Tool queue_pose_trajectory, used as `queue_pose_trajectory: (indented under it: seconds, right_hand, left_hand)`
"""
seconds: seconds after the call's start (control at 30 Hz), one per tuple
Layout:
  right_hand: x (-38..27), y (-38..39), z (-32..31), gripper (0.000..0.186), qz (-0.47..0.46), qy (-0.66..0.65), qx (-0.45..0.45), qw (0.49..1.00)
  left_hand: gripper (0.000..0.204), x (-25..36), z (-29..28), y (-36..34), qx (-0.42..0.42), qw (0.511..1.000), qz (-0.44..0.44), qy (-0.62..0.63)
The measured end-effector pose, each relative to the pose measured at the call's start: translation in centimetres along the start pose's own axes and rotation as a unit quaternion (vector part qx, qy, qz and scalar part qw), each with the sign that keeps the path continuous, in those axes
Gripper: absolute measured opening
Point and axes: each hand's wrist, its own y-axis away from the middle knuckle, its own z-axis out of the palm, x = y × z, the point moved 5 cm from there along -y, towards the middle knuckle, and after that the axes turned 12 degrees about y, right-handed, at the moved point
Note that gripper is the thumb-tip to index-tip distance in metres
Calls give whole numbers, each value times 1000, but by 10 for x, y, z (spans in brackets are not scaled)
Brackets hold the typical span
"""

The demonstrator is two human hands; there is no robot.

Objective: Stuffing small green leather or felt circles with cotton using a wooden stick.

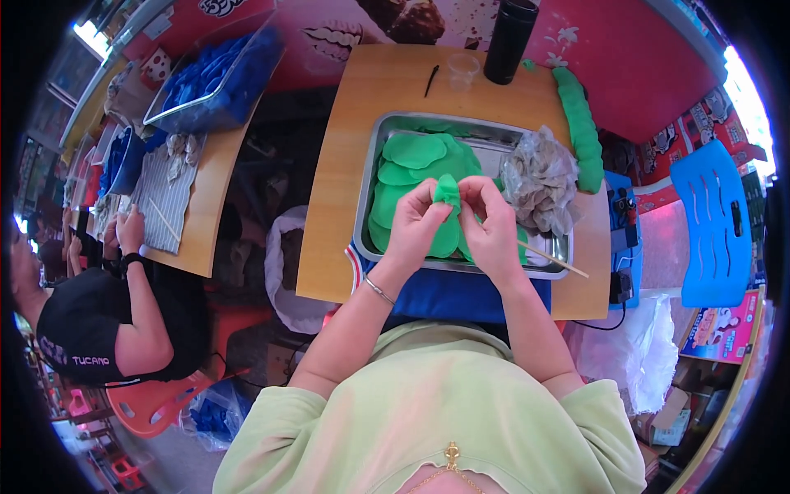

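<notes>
Both hands are raised over a metal tray [368,183], pinching one small folded green cloth piece [447,188] between them. My left hand [416,225] grips its left side with thumb and forefinger. From the right, my right hand [491,224] closes its fingertips on the same piece. Flat, rounded green cloth pieces [414,150] lie overlapping in the tray beneath. A clear plastic bag of greyish-brown pieces [539,177] fills the tray's right part. A thin wooden stick [559,261] pokes out past my right hand across the tray's rim; whether that hand touches it, I cannot tell.
Along the table's [329,247] right edge runs a long green roll [581,128]. A black tumbler [510,41], a clear cup [463,70] and a black pen [431,81] stand or lie behind the tray. Left, a co-worker [107,321] sits at another table near a bin of blue pieces [214,78].
</notes>
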Motion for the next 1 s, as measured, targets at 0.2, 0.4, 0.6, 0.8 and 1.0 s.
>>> queue_pose_trajectory:
  seconds: [0.2, 0.4, 0.6, 0.8, 1.0]
  right_hand:
    - [0, -3, -5, 12, 3, 35, -16, 999]
    - [3, -4, -3, 13, 11, -10, -42, 999]
    - [-9, -8, -15, 12, -48, 28, 79, 995]
    - [-20, -7, -18, 11, -74, 107, 11, 991]
    - [-8, -9, -13, 9, -13, 26, -51, 998]
  left_hand:
    - [24, 22, 8, 11, 116, 956, 204, -178]
    - [14, 39, 24, 12, 61, 894, 255, -363]
    - [9, 31, 21, 4, -7, 916, 185, -356]
    - [7, 10, 7, 0, -70, 993, -89, 31]
    - [9, 18, 16, 4, -22, 1000, 4, -10]
